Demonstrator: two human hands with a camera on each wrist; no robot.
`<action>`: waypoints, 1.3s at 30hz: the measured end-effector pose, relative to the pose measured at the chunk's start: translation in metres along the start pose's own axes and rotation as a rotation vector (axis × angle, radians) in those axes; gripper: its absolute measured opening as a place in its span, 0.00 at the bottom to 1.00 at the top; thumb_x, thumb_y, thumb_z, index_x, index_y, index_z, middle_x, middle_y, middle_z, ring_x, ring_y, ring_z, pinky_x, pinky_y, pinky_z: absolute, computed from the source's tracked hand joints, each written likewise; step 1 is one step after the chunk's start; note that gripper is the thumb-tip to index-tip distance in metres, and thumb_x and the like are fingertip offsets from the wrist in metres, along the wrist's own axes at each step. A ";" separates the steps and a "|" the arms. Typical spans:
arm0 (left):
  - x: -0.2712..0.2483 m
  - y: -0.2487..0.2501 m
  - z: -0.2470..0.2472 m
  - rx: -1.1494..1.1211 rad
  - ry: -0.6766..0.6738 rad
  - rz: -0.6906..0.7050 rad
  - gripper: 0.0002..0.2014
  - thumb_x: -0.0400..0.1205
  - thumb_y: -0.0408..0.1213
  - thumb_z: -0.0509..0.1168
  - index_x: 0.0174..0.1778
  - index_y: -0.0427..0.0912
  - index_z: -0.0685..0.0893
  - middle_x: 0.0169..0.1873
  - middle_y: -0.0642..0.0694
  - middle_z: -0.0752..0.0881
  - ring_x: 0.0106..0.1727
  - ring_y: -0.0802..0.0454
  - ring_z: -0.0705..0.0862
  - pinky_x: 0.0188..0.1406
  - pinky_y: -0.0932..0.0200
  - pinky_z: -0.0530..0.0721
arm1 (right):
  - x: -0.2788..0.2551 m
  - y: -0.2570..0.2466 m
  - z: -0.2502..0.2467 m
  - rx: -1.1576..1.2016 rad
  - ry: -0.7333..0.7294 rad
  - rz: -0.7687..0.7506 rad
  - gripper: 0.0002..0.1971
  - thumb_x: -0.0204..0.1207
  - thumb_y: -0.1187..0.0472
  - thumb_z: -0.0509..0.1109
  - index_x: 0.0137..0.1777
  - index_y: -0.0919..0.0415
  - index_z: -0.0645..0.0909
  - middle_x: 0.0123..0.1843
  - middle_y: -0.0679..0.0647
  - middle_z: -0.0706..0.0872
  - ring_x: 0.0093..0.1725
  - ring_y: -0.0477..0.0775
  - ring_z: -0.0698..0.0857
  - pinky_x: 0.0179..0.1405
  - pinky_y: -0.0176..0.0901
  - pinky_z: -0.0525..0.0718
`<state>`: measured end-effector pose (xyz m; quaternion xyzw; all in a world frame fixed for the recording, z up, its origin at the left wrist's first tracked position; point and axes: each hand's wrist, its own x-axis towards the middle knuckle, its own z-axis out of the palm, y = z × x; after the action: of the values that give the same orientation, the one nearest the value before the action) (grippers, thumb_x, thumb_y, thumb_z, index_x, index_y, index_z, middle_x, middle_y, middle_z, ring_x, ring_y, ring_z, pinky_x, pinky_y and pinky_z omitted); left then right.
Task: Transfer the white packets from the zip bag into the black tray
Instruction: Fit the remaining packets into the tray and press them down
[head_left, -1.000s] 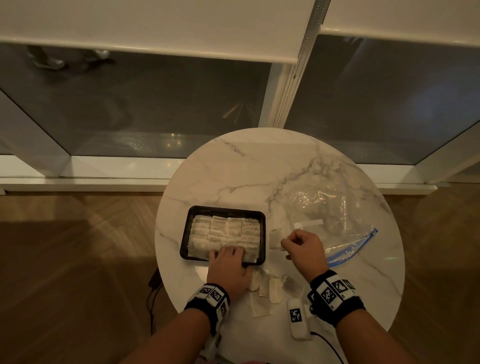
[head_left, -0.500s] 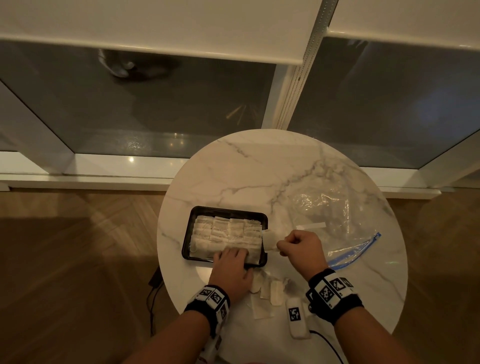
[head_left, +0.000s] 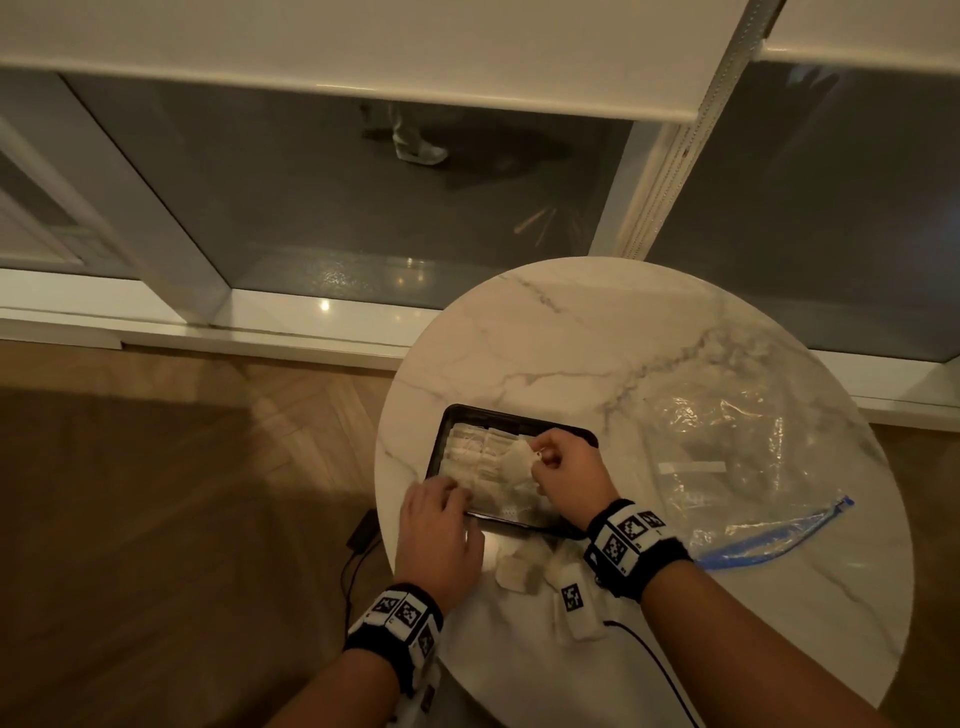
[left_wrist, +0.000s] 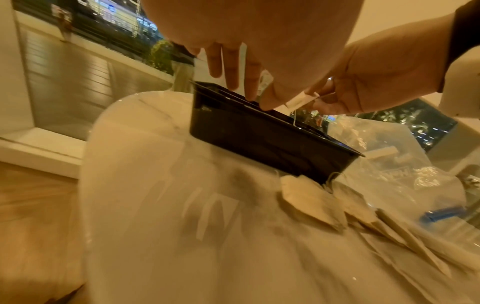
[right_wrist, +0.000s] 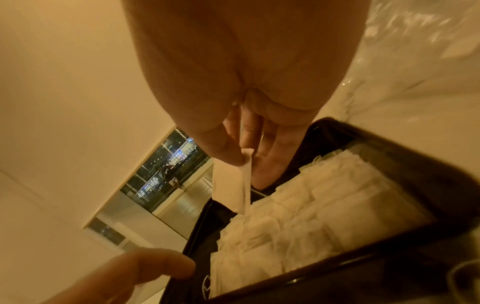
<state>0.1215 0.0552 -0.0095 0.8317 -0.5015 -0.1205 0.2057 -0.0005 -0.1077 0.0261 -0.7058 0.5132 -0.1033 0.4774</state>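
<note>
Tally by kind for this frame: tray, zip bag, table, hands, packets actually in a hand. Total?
Black tray: 1
Zip bag: 1
Marble table: 1
Hands: 2, left hand and right hand
White packet pinched by the right hand: 1
Total: 6
Packets in the tray and loose on the table overlap too much to count.

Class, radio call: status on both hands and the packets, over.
Right hand pinching a packet over the black tray. Left hand steadying tray's near edge. Loose packets on table. Nothing blocking.
</note>
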 end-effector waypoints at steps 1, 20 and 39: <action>0.000 -0.006 -0.003 -0.014 0.027 -0.046 0.17 0.77 0.43 0.68 0.61 0.47 0.83 0.62 0.48 0.80 0.67 0.49 0.74 0.75 0.49 0.73 | 0.003 -0.004 0.007 -0.033 -0.036 -0.005 0.12 0.74 0.68 0.69 0.47 0.48 0.83 0.39 0.49 0.84 0.43 0.54 0.86 0.50 0.53 0.90; 0.007 -0.031 -0.011 -0.169 -0.030 -0.233 0.19 0.84 0.50 0.65 0.70 0.50 0.77 0.62 0.53 0.83 0.62 0.54 0.82 0.63 0.51 0.82 | 0.032 -0.019 0.077 -0.348 -0.346 -0.053 0.13 0.75 0.69 0.65 0.48 0.51 0.84 0.42 0.50 0.84 0.42 0.52 0.85 0.39 0.39 0.82; 0.006 -0.028 -0.012 0.060 -0.157 -0.183 0.16 0.89 0.50 0.53 0.68 0.53 0.80 0.69 0.49 0.79 0.69 0.48 0.77 0.65 0.48 0.75 | 0.036 -0.021 0.083 -0.257 -0.305 -0.017 0.16 0.71 0.73 0.63 0.52 0.57 0.86 0.41 0.50 0.82 0.47 0.57 0.86 0.47 0.49 0.89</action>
<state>0.1517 0.0641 -0.0115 0.8678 -0.4415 -0.1885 0.1287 0.0818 -0.0897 -0.0131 -0.7725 0.4379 0.0675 0.4548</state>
